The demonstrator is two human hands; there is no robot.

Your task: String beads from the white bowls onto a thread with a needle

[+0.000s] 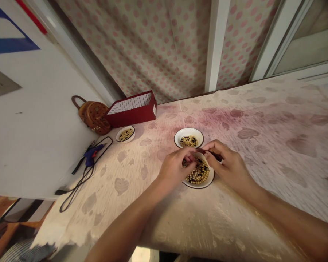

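Observation:
Over the near white bowl (205,185) both my hands come close together. The bowl holds many small round yellow and black bead-like pieces (198,174). My right hand (228,162) is closed around a slim dark reddish-brown object (216,156), whose kind I cannot make out. Its far end reaches the fingertips of my left hand (176,163). Those left fingers are curled in above the bowl, and whatever they pinch is hidden. Just behind stands a second white dark-rimmed bowl (188,133) with the same sort of pieces.
A smaller bowl (125,135) of similar pieces sits to the left, before an open red box (133,115). Beside the box leans a brown bag (94,116). A blue glue gun (92,154) with its black cable lies at the table's left edge. Behind hangs a dotted curtain (153,43).

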